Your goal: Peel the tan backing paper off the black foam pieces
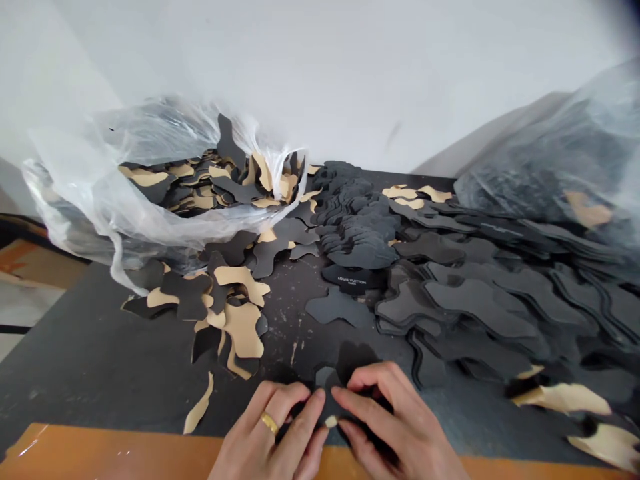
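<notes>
At the table's front edge, both hands meet over a small dark grey cut-out piece (327, 379). My left hand (280, 427), with a gold ring, pinches its left side between thumb and fingertips. From the right, my right hand (395, 423) pinches the other side. A bit of tan backing shows at the piece's near edge, between the thumbs; the fingers cover the rest. Just beyond lies a wavy dark grey piece (340, 308). Behind it is a black piece with white "LOUIS VUITTON PARIS" lettering (353, 277), at the near end of a long overlapping row (355, 213).
An opened clear plastic bag (150, 223) of dark and tan pieces stands at left. Loose tan backings (245, 330) lie before it. Stacks of dark pieces (475, 307) cover the right side, beside another plastic bag (565, 153). An orange strip (100, 453) runs along the front edge.
</notes>
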Available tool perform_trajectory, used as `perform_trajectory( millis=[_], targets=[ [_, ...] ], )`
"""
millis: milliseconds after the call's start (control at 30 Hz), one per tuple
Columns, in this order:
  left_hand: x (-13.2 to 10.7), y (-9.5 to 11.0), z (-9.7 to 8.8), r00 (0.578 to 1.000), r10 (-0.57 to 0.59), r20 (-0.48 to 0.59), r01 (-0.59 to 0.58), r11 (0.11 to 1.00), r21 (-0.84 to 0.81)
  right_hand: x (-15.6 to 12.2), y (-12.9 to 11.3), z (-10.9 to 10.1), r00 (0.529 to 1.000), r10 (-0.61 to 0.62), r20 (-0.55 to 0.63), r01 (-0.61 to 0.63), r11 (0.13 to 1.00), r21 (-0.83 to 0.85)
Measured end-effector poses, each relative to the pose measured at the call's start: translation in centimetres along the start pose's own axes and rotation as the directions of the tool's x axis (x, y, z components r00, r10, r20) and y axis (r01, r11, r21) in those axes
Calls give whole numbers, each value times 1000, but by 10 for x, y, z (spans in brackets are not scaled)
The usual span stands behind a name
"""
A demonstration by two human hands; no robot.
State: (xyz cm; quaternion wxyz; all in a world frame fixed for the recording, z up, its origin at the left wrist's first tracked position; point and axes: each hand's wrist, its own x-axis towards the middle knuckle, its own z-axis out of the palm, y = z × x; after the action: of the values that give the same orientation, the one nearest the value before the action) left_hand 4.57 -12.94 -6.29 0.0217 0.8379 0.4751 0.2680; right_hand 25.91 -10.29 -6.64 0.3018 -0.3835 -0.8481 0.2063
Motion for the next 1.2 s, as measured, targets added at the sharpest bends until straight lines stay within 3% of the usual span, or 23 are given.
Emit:
perform_trajectory(
  millis=[167, 500, 1200],
  targets=[
    [0, 0, 0, 1000, -5, 9, 5, 1000, -5, 0, 1, -1, 1000, 19, 21, -18, 1000, -14],
    [1, 2, 3, 1000, -16, 21, 16, 1000, -2, 3, -1, 2, 998, 20, -57, -19, 1000, 17],
    [-2, 2, 4, 999, -19, 43, 19, 1000, 2, 4, -5, 1, 999, 20, -40, -20, 1000, 4]
  ],
)
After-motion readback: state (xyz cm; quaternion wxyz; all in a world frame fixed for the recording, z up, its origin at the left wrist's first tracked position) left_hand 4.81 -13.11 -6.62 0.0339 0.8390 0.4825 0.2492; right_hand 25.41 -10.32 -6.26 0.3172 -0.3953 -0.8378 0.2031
